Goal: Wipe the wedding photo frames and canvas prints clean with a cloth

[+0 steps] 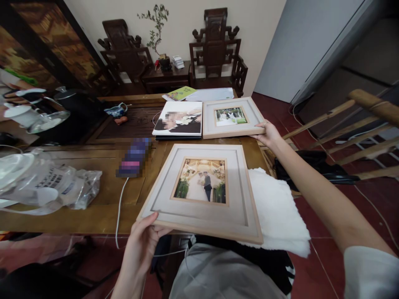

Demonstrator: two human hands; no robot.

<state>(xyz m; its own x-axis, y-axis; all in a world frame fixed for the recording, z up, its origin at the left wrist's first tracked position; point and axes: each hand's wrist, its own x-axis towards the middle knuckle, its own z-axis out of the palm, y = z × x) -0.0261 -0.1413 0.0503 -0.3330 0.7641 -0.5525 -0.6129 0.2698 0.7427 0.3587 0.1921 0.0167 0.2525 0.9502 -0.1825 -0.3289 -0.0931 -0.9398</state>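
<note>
The near picture frame (202,187) is held by the left hand (146,234) at the edge of the table (104,218); the far picture frame (232,117) is pinched by the right hand (268,133), beside a photo book (181,119); both seem to be handled together, so steady hands are needed next

We hold near frame (202,197), pale wood, couple photo (200,180) inset, face-up over table (93,216) edge; far frame (232,118), alike, at its one o'clock.
</note>
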